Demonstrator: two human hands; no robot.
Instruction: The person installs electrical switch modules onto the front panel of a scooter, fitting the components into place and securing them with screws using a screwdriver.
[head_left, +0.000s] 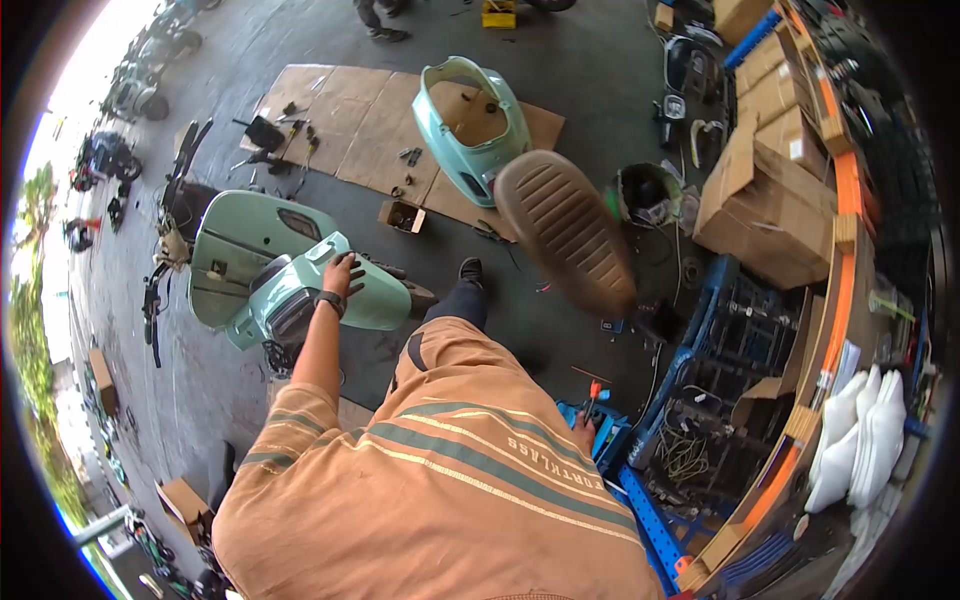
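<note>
My left hand (342, 276) lies with fingers spread on the mint-green front fender (375, 298) of a scooter. Behind the fender stands the matching green leg shield (250, 225). At my right side, my right hand (584, 430) is partly hidden by my shirt. Its fingers appear closed around an orange-and-black tool (595, 390), whose exact kind I cannot make out. Below that hand is a blue toolbox or cart (610, 436). A brown ribbed scooter seat (568, 230) is ahead of me, beside a green body shell (425, 110).
Flattened cardboard (350, 125) on the floor carries small parts. An open small box (402, 217) sits at its edge. On the right, an orange-beamed rack (848, 185) holds cardboard boxes (775, 200). Parked motorbikes (110, 158) line the left, and another person's leg (372, 18) shows at the top.
</note>
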